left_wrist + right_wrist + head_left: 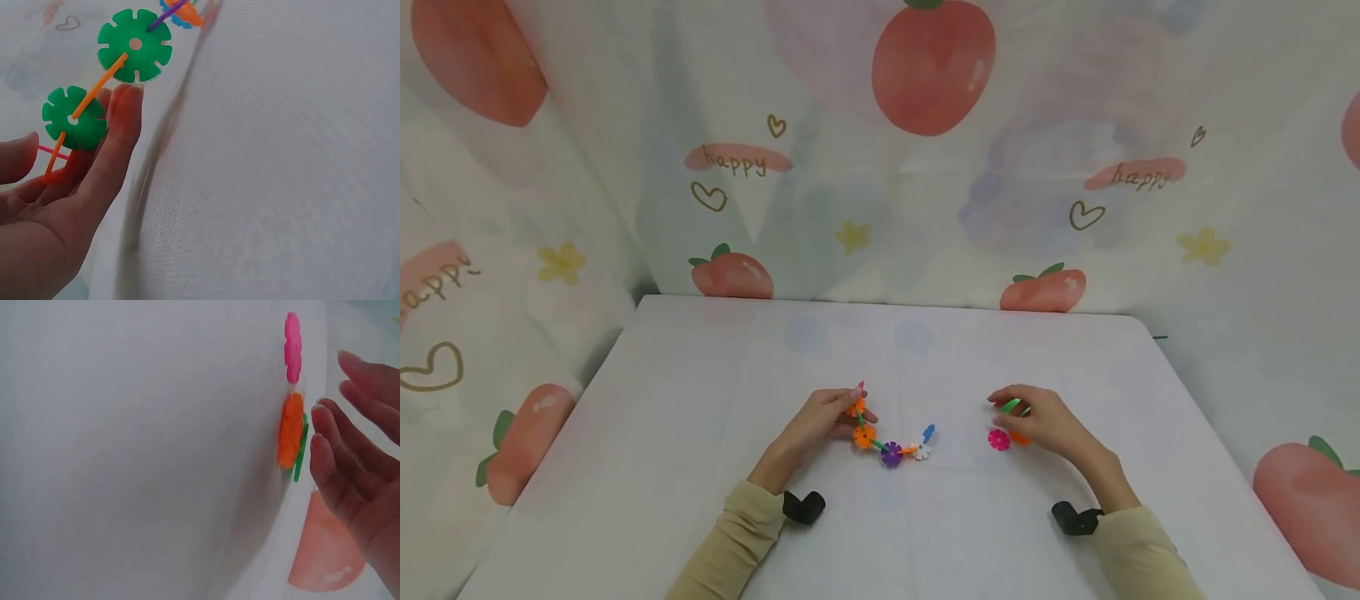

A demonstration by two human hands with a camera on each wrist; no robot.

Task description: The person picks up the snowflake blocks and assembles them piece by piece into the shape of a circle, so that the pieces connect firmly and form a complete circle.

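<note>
My left hand (820, 419) pinches one end of a curved chain of notched plastic discs between thumb and fingers. From the hand hang an orange disc (864, 436), a purple disc (892, 455), a white disc (922, 451) and a blue disc (929, 432), linked edge-on. Up close in the left wrist view, a green disc (69, 128) sits by the fingertips. My right hand (1041, 419) hovers with loosely bent fingers over a few loose discs. A pink disc (293, 347), an orange disc (290, 432) and a green disc (301, 450) lie beneath it, apart from the fingers.
A white-covered table (910, 533) lies under both hands. Behind it and at the sides hangs a fruit-printed cloth (925, 208). Black wrist-worn pieces (805, 507) stick out inward from both sleeves.
</note>
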